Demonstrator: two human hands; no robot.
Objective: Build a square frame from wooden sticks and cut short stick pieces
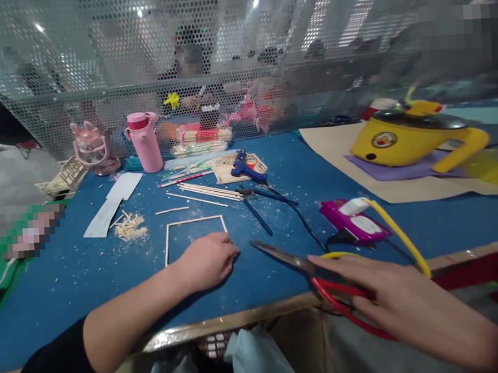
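My left hand [209, 259] rests on the blue table with its fingers curled together, over the lower right part of a thin wooden stick frame [192, 219]. What the fingertips hold, if anything, is hidden. In my right hand [388, 293] is a pair of red-handled scissors [284, 257], held above the table's front edge. The blades point left toward my left hand, apart from it. Beyond the frame lie several loose wooden sticks [210, 191], with pliers [256, 215] with blue handles against their right ends.
A blue hot glue gun [246, 167] rests on a small stick-built tray [225, 174]. Wood scraps [131, 227] and white paper strips [112, 207] lie left. A pink bottle [145, 144] stands behind. To the right are a purple-and-white device [355, 220] and a yellow pot [409, 142].
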